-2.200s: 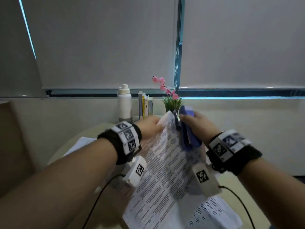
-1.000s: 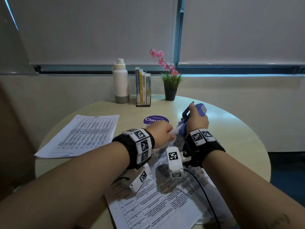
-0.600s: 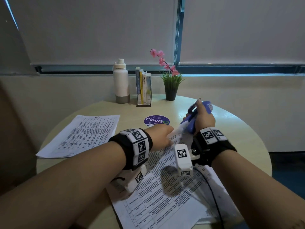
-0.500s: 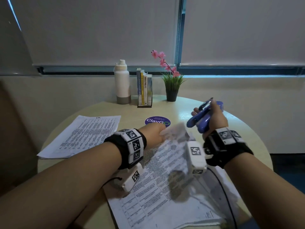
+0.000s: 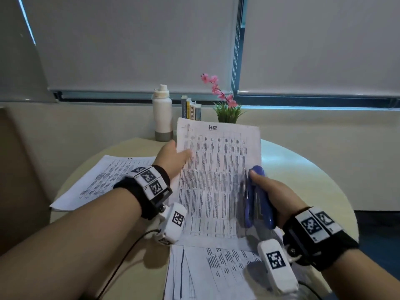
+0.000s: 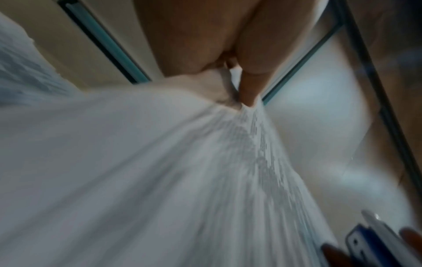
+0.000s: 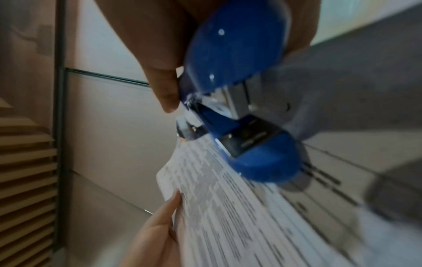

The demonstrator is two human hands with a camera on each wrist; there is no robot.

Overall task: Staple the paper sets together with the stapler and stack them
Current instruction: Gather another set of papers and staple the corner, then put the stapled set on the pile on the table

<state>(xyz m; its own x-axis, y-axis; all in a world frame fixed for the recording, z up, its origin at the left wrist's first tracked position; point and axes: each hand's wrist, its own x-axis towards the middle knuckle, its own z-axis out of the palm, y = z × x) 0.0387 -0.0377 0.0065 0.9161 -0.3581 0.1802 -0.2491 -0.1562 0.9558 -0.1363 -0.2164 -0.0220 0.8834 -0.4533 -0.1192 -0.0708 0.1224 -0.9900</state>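
My left hand (image 5: 175,156) pinches the left edge of a printed paper set (image 5: 216,180) marked "HR" and holds it raised above the round table (image 5: 303,180). The thumb (image 6: 248,86) lies on the sheet's edge in the left wrist view. My right hand (image 5: 272,195) grips a blue stapler (image 5: 257,198) beside the set's right edge; in the right wrist view the stapler (image 7: 239,90) hangs just over the paper (image 7: 251,216). A second paper set (image 5: 104,180) lies flat on the table at the left. More loose sheets (image 5: 216,271) lie under the raised set.
At the table's far edge stand a white bottle (image 5: 162,113), a few upright books (image 5: 191,110) and a small potted plant with pink flowers (image 5: 227,109). Window blinds fill the wall behind. The table's right side shows bare surface.
My left hand has lifted the paper set off the table and turned it upright. My right hand has brought the stapler back down beside the set's right edge.
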